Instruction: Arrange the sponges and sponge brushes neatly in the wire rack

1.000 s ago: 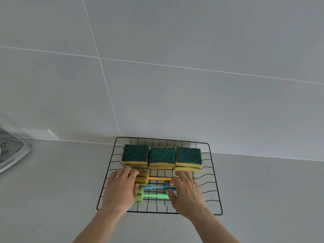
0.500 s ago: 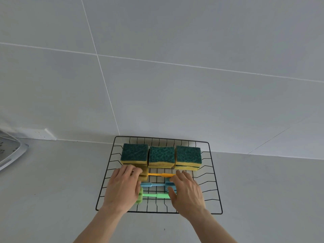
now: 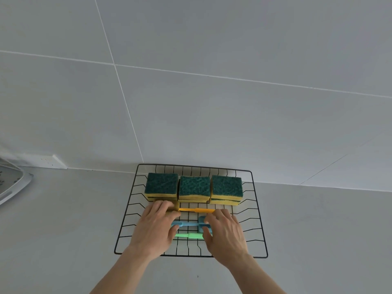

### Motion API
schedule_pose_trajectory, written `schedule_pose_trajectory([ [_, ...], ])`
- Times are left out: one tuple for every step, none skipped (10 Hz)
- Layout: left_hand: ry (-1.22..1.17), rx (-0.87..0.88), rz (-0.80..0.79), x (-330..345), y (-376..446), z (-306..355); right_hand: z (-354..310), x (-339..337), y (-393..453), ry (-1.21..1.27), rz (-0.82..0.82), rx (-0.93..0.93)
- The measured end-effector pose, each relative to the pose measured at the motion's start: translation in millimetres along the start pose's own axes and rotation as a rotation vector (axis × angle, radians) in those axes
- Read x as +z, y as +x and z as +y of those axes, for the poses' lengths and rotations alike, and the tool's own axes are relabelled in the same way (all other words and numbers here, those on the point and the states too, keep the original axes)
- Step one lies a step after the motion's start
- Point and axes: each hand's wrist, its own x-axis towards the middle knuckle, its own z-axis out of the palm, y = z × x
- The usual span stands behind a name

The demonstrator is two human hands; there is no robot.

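A black wire rack (image 3: 257, 211) sits on the grey counter against the wall. Three stacks of green-topped yellow sponges (image 3: 194, 186) line its back row. In front lie three sponge brushes side by side: orange (image 3: 196, 210), blue (image 3: 189, 224) and green (image 3: 188, 235). My left hand (image 3: 153, 228) lies flat over their left ends, hiding the sponge heads. My right hand (image 3: 226, 235) lies over their right ends, fingers spread on the handles. Neither hand grips a brush; both press on top.
A white socket (image 3: 45, 161) sits on the wall at left. The rim of a white tray-like object (image 3: 12, 187) shows at the far left edge. Grey counter surrounds the rack.
Both hands have slid slightly toward the back of the rack, and the left hand now covers the green and yellow brush heads. The brushes lie closer together.
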Motion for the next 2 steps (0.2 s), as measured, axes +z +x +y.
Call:
schedule_pose_trajectory([
  [-0.010,0.027,0.043,-2.9,1.0,0.6,-1.3,-3.7,0.8,0.032,0.014,0.022],
  [-0.032,0.015,0.035,-3.4,3.8,-0.6,0.3,-4.4,2.4,0.045,0.021,0.047],
])
